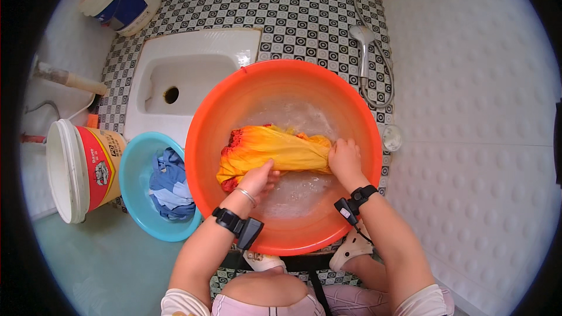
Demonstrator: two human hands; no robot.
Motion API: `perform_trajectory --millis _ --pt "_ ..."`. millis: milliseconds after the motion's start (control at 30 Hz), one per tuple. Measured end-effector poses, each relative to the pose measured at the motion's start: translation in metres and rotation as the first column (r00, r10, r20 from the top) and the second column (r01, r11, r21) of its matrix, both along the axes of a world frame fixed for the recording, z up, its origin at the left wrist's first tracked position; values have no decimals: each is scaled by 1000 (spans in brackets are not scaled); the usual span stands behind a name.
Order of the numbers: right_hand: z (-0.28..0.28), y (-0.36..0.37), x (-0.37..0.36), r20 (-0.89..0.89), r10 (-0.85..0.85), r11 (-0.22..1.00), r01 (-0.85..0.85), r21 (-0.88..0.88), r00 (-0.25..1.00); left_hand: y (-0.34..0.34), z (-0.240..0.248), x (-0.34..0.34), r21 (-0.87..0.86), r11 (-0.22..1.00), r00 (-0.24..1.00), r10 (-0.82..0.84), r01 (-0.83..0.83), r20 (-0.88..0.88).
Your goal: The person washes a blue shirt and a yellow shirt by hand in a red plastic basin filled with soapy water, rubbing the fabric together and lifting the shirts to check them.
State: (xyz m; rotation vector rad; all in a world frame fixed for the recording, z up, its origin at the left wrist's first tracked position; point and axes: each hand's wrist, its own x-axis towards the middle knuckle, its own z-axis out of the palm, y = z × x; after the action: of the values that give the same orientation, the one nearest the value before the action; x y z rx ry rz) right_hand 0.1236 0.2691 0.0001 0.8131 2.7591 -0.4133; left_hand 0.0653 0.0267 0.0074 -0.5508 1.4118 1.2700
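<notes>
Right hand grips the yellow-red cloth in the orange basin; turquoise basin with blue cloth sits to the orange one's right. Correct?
No, wrong side: the head view shows the turquoise basin with blue cloth to the left of the orange basin. The right hand does grip the yellow-red cloth.

Black-and-white patterned tiles cover the floor [310, 9], with a squat toilet [196, 43] set into it. On it stand an orange basin [358, 123], a blue basin [136, 190] and a bucket [130, 1]; a shower head [363, 38] lies to the right.
</notes>
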Motion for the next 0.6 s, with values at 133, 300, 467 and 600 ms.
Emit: perform_trajectory --millis 133,300,467,600 --pt "-1 -39 -22 -381 369 926 -369 76 848 -10 4 0 -144 986 934 -28 85 355" --pt "6 -88 -19 -91 492 849 -501 -169 866 -12 -12 2 -129 931 940 331 -340 -88" --pt "13 -61 -3 123 416 659 -206 -724 901 -28 -11 -15 -140 978 900 83 -157 -427" --pt "11 -31 -5 104 -43 116 109 -987 994 -28 -17 -9 42 925 914 379 -377 -142"
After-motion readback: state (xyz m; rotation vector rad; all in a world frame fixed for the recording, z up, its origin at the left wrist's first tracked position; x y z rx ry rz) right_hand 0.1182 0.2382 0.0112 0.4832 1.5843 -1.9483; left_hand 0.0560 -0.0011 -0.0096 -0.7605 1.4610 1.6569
